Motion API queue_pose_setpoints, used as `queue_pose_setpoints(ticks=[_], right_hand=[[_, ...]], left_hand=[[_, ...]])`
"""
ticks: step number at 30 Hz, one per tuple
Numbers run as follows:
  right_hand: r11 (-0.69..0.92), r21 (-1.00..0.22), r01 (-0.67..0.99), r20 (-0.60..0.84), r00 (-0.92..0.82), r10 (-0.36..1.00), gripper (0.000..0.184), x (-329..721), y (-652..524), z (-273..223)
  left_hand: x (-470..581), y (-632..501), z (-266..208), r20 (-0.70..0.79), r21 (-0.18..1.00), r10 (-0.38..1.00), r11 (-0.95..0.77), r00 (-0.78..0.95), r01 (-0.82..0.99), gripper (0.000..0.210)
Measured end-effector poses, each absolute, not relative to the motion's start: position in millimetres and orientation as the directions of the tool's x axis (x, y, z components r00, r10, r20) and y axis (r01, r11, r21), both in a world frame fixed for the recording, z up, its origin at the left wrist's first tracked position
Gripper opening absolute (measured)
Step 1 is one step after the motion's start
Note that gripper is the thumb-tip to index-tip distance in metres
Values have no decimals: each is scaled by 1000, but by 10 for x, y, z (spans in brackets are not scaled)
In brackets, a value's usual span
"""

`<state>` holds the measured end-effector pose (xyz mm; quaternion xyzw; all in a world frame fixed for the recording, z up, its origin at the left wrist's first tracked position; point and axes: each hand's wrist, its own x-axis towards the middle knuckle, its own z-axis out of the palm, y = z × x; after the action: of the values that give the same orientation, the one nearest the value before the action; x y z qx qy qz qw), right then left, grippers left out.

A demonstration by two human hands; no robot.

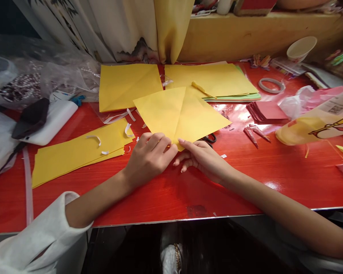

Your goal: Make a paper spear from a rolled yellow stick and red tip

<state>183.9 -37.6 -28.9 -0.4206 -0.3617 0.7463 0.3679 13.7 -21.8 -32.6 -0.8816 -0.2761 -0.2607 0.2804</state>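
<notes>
A yellow sheet of paper (183,112), creased down its middle, is held at its near corner by both hands. My left hand (151,154) has its fingers curled and pinches the left side of that corner. From the right, my right hand (201,158) grips the same corner between thumb and forefinger, its other fingers bent below. The corner itself is partly covered by the fingertips. Beyond my right hand, black scissors (210,139) are partly hidden under the sheet.
Yellow paper stacks (128,85) lie at the back, and yellow strips (80,152) at left with white scraps. A phone (32,118) and plastic bags sit far left. At right are a tape roll (271,85), red paper pieces (267,111) and a plastic cup on its side (317,120).
</notes>
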Motion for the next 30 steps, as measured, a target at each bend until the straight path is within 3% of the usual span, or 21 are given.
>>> queue_pose_setpoints(ticks=[14,30], right_hand=[[-460,-854,-244,-348,-388,853,28,1824,-384,-261],[-455,-848,-270,-345,-370,863,28,1848,-366,-291]], left_hand=[[120,-217,-291,558,-489,293,-639,776,593,12],[147,-236,-315,567,-395,371,-661,735,638,11]])
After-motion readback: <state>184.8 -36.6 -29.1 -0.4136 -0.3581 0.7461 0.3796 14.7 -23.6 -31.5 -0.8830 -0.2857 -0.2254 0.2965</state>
